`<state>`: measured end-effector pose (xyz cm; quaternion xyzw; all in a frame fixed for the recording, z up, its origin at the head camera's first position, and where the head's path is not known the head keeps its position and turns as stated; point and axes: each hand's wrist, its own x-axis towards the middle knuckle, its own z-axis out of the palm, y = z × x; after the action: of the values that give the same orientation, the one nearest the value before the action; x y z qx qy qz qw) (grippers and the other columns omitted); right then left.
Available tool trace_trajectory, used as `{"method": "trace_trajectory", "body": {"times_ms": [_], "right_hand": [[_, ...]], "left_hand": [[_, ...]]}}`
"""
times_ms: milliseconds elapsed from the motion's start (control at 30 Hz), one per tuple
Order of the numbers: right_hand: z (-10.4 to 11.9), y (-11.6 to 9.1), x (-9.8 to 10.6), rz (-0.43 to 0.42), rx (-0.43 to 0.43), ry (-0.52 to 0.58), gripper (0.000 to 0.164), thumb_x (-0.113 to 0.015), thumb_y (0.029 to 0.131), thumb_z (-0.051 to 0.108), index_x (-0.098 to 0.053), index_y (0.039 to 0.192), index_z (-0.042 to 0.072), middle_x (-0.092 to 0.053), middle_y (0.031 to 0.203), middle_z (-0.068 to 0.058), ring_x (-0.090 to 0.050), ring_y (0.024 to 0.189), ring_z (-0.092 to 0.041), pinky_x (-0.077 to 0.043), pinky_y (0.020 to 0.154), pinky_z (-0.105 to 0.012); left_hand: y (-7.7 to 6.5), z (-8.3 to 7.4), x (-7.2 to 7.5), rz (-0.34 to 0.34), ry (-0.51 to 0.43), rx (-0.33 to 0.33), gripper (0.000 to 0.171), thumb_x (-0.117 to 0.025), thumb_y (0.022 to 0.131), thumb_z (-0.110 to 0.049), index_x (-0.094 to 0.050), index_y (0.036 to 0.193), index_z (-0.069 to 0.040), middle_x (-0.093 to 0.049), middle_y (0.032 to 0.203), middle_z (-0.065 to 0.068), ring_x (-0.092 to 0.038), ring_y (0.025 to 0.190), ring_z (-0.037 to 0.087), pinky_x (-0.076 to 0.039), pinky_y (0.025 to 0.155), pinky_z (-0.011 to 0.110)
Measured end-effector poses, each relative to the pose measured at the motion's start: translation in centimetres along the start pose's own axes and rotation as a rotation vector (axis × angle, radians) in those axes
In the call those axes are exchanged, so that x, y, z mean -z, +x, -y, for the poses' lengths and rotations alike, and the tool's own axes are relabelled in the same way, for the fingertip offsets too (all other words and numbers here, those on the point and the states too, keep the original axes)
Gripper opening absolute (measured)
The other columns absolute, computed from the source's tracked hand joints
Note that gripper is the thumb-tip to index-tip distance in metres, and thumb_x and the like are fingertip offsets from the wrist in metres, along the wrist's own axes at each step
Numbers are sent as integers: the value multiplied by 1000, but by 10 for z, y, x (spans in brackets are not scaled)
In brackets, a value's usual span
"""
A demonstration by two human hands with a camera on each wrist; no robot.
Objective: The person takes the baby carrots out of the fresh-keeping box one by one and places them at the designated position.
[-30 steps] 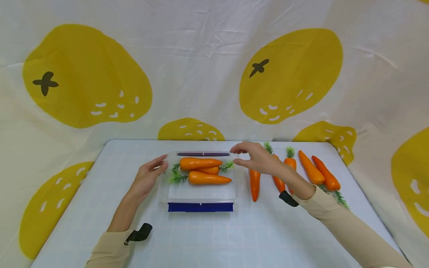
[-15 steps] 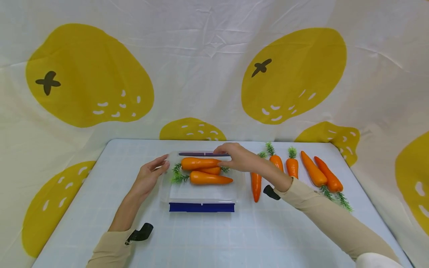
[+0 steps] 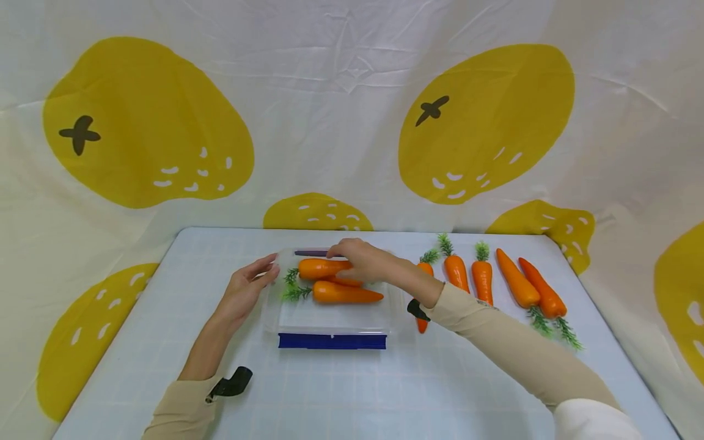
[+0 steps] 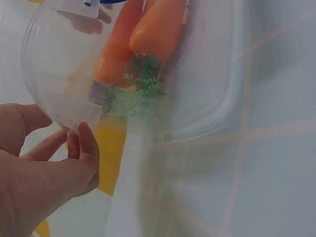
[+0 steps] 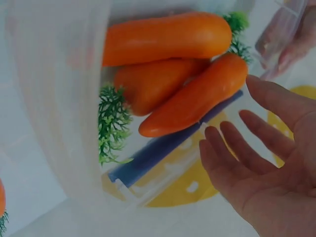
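Note:
A clear plastic food container (image 3: 330, 319) with blue latch flaps (image 3: 332, 341) holds three carrots with green tops. In the head view these are the back carrot (image 3: 319, 269), the front carrot (image 3: 348, 293) and one partly covered between them. At the container's left rim, my left hand (image 3: 242, 294) pinches the edge between thumb and fingers, as the left wrist view confirms. My right hand (image 3: 367, 263) reaches over the container's right side. Its fingers (image 5: 229, 143) are spread and loosely bent, with the thumb close to the end of a carrot (image 5: 197, 101); nothing is gripped.
Several more carrots lie on the table right of the container: a carrot (image 3: 456, 272), another carrot (image 3: 483, 281) and a tilted pair ending in a carrot (image 3: 541, 287). A white cloth with yellow fruit prints (image 3: 484, 122) hangs behind the table (image 3: 341, 397).
My right hand has moved left from beside the container's right edge to over the back carrot. The left hand keeps its place at the rim.

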<state>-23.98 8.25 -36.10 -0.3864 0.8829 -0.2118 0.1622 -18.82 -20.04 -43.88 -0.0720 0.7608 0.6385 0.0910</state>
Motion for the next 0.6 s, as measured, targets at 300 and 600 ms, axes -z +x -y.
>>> {"method": "trace_trajectory", "body": {"times_ms": [300,600], "right_hand": [[6,16,-12,29,-7,-9,43,-70,98,5,-59,139,-2,-62,132,-18,-56,121,-31,-46,109,-41],[14,25,-25,-3,-27,-137,38,-67,99,4,-61,137,2,-67,126,-12,-60,111,-26,-47,107,-38]], "left_hand": [[1,0,-1,-7,11,0,56,-63,104,-34,-48,156,-19,-48,147,10,-53,124,20,-38,113,30],[1,0,-1,0,-3,0,56,-63,104,-33,-47,156,-18,-46,148,12,-51,130,27,-34,118,38]]}}
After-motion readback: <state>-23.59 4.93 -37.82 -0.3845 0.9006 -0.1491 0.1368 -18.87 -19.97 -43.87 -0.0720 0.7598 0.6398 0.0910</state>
